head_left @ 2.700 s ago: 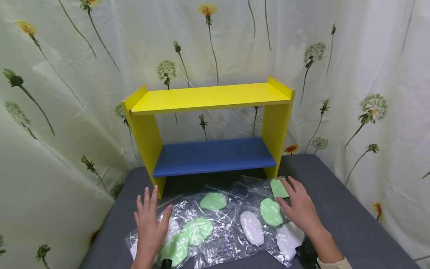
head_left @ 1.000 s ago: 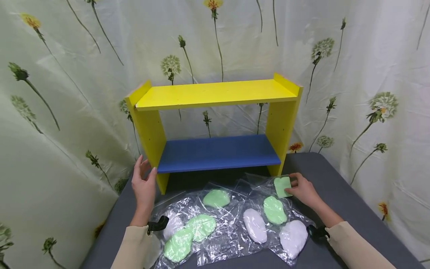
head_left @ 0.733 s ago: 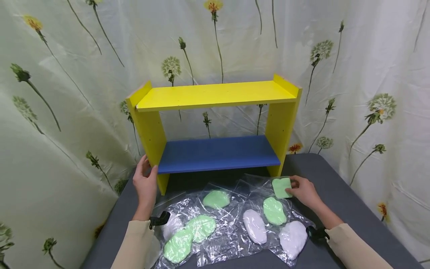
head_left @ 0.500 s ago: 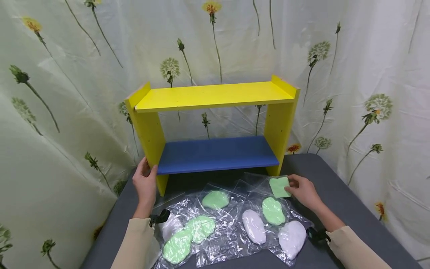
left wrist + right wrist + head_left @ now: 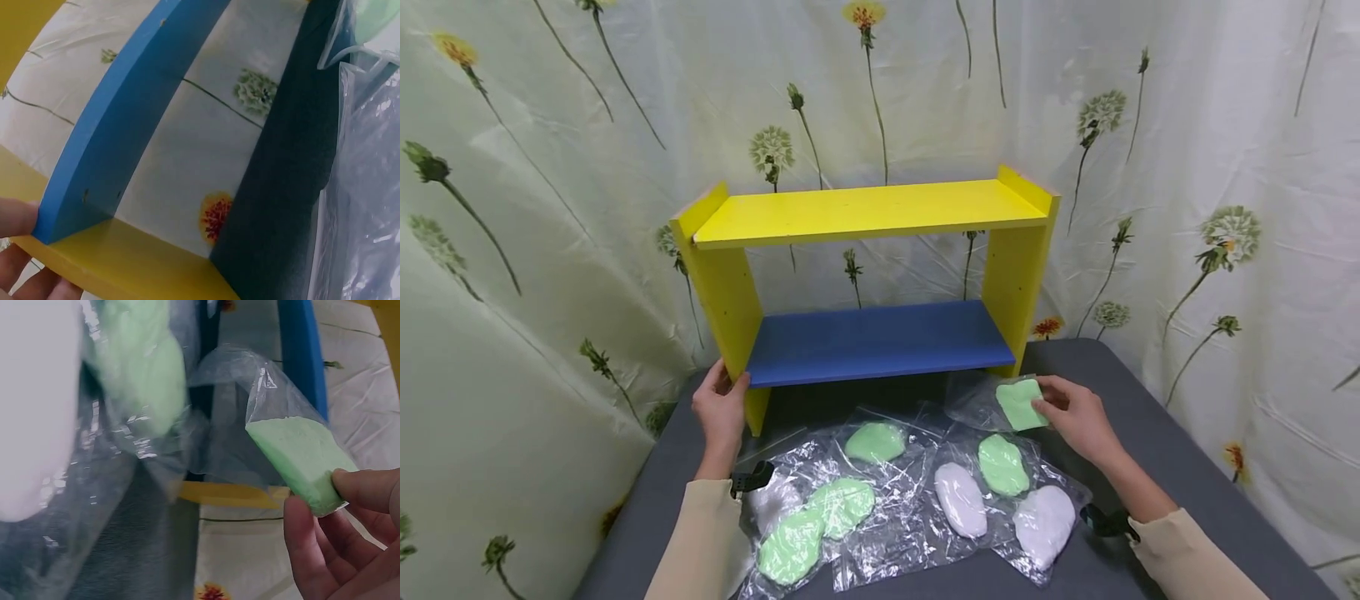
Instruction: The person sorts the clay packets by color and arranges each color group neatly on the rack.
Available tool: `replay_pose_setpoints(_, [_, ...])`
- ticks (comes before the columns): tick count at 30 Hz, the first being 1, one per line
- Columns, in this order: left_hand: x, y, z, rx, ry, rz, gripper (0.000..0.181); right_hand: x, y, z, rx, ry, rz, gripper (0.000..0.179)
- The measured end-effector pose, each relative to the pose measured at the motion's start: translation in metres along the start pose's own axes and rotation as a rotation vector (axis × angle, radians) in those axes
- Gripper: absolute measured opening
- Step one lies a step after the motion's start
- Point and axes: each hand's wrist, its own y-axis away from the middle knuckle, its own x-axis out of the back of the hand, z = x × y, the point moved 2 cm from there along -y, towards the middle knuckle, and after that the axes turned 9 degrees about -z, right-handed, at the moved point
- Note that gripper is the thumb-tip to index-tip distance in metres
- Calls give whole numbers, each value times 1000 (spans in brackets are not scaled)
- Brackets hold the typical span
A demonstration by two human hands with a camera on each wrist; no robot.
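My right hand (image 5: 1078,417) pinches a clear plastic bag with a flat green slab of clay-like material (image 5: 1021,404) inside, thumb on one face and fingers behind. In the right wrist view the bagged green slab (image 5: 300,456) is lifted, its loose bag end trailing. The left hand (image 5: 721,412) grips the yellow left side panel of a small shelf (image 5: 718,308), beside the blue board's front corner. From the left wrist, the thumb (image 5: 15,215) lies by the blue board (image 5: 106,125), with fingers under the yellow panel's edge.
Several more clear bags lie overlapping on the dark table (image 5: 1157,467), holding green lumps (image 5: 842,507) and white lumps (image 5: 961,500). The shelf has a yellow top (image 5: 872,212) and a blue lower board (image 5: 880,342). A flowered curtain (image 5: 1187,150) hangs behind.
Both hands started raised and spread. The left came to the shelf's side panel and now grips it. The right took hold of the bagged green slab and lifted it off the others.
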Motion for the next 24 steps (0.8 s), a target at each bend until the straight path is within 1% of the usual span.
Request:
replay_pose_setpoints(5, [1,-1,-2,6,-21,-15,43,5,2,-15,19,-58,-6,39])
replay_pose_setpoints(9, [2,-2,-4,8,-29,-19,44,8,2,-29,31,-86,4,40])
replay_pose_setpoints(10, [2,-2,-4,10,-29,-22,44,10,3,-37,31,-94,8,40])
replay_pose_setpoints(12, [2,-2,-4,21,-29,-32,44,12,3,-46,37,-97,17,41])
replay_pose_setpoints(14, [2,-2,-5,28,-29,-40,45,16,4,-61,44,-110,23,40])
replay_pose_setpoints(16, [2,-3,-5,25,-27,-43,45,19,6,-79,51,-111,27,39])
replay_pose_setpoints(18, [2,-3,-5,14,-26,-42,46,22,7,-91,59,-112,32,40])
replay_pose_setpoints(21, [3,-4,-5,-3,-27,-37,47,26,7,-105,67,-121,34,45])
replay_pose_setpoints(24, [4,-3,-5,-3,-33,-33,46,28,4,-109,78,-147,31,61])
